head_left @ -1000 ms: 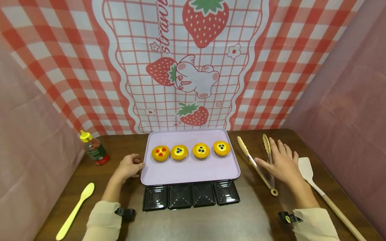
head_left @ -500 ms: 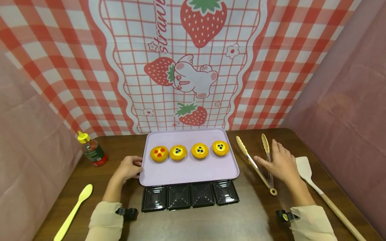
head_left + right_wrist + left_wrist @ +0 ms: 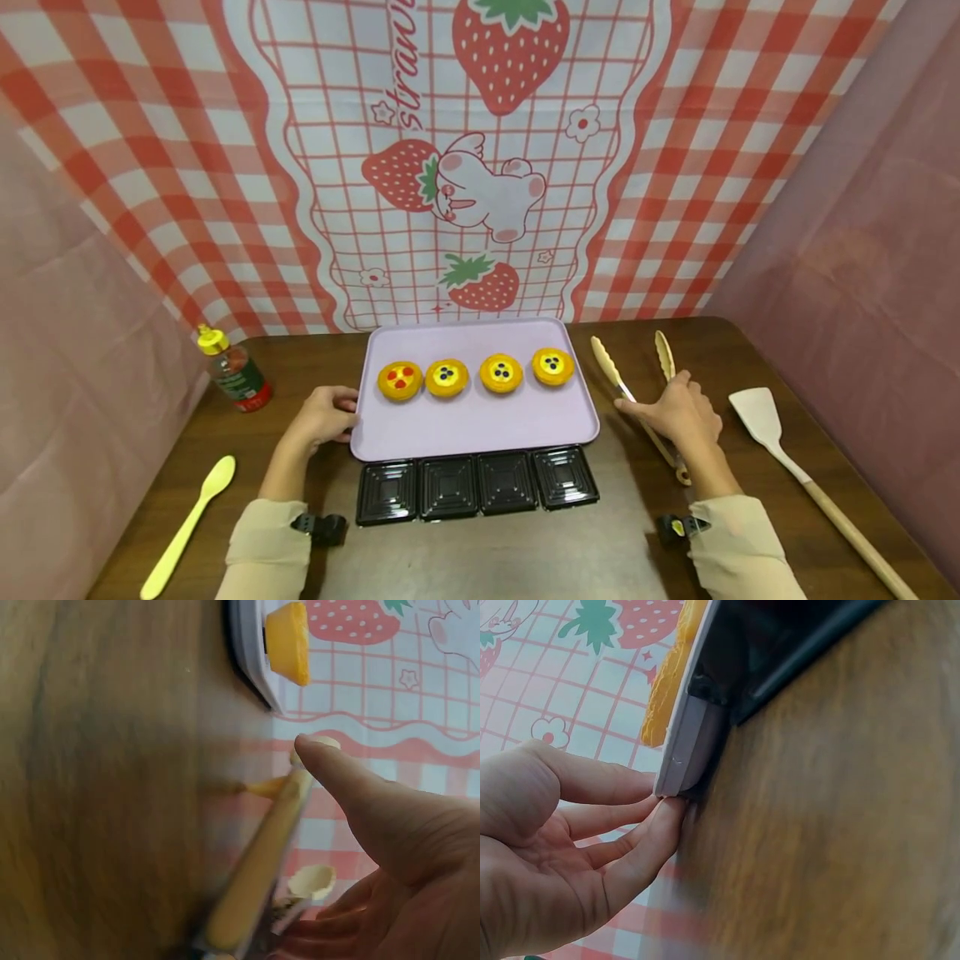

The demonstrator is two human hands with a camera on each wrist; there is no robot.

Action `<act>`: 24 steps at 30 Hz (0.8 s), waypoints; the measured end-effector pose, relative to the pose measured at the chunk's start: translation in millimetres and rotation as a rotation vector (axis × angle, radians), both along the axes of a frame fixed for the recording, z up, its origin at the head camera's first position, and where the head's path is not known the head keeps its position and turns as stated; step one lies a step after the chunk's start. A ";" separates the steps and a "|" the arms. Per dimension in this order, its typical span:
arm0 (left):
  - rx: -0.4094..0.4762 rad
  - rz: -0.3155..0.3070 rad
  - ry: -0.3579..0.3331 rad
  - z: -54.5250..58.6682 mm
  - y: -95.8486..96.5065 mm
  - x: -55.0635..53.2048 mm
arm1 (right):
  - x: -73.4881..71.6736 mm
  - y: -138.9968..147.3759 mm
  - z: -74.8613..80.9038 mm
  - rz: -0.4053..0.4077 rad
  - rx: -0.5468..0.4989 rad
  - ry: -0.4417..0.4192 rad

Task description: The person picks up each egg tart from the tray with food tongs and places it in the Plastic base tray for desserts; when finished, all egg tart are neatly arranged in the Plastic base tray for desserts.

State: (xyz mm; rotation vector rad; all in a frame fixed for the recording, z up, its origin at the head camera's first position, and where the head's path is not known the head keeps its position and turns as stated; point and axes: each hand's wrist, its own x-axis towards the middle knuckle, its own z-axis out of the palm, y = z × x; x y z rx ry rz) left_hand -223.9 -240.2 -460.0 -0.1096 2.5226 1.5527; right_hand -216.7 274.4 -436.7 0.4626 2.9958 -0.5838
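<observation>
My left hand pinches the left rim of a lilac tray, thumb above and fingertips at the edge in the left wrist view. Across the tray stand several egg tarts, one with red dots, the others with dark blue dots. To the right, my right hand grips metal tongs with cream scalloped tips. Its thumb lies along the near arm in the right wrist view, and the fingers curl at the other arm. The tong arms stand spread apart.
Several black square containers line up along the tray's near edge. On the left are a squeeze bottle with a yellow cap and a pale yellow spoon. A spatula with a wooden handle lies right of the tongs. A strawberry-printed cloth hangs behind.
My right hand has moved a little left and down onto the tongs, its spread fingers now curled in. My left hand stays at the tray's rim.
</observation>
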 end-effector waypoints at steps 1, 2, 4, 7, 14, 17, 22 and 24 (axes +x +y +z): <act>0.004 0.000 0.000 0.0 -0.3 0.0 | -0.6 -0.7 -2.0 -0.008 -0.005 -0.005; 0.007 -0.001 -0.001 -0.2 -0.7 0.1 | -1.0 -1.3 -4.2 -0.015 -0.013 -0.004; 0.015 -0.004 -0.003 -0.7 -1.3 0.1 | -0.8 -2.7 -8.7 -0.030 -0.023 0.014; 0.026 -0.004 -0.005 -1.6 -2.0 0.3 | -1.2 -4.2 -14.9 -0.049 -0.034 0.069; 0.014 0.004 -0.014 -1.3 -2.3 2.9 | -5.4 -4.5 -20.0 -0.079 -0.040 0.167; 0.012 0.015 -0.024 -2.6 -2.8 3.5 | -5.1 -4.1 -21.1 -0.087 -0.049 0.178; 0.009 0.006 -0.024 -4.3 -3.2 2.3 | -3.1 -1.5 -20.2 -0.090 -0.051 0.183; 0.009 0.004 -0.020 -4.1 -3.2 1.3 | -2.8 -0.4 -17.0 -0.079 -0.041 0.201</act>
